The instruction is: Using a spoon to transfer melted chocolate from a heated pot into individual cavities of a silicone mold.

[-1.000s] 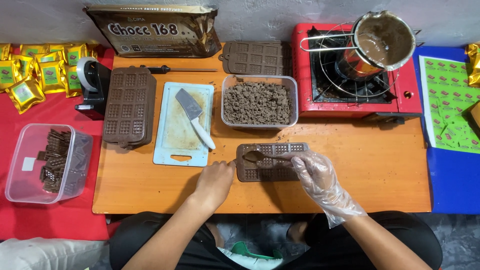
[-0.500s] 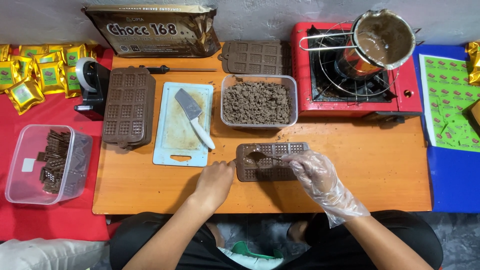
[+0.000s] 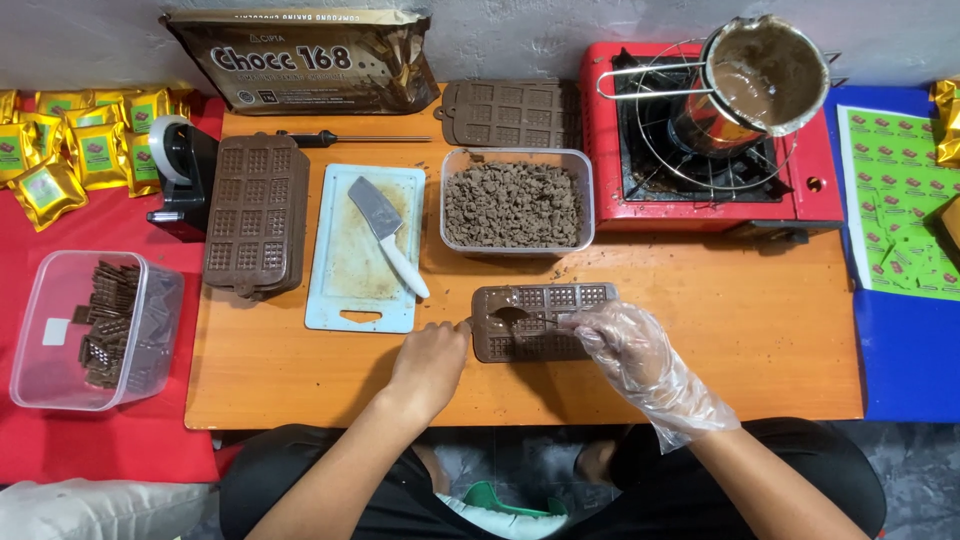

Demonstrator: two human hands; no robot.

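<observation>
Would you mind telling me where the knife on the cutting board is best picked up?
Grip the knife by its white handle, which points toward the near right corner of the pale cutting board. Come from the near right side, from above; the broad blade lies flat toward the far left.

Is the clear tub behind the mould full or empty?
Nearly full: the clear tub holds brown chocolate bits close to its rim, and it has no lid on.
</observation>
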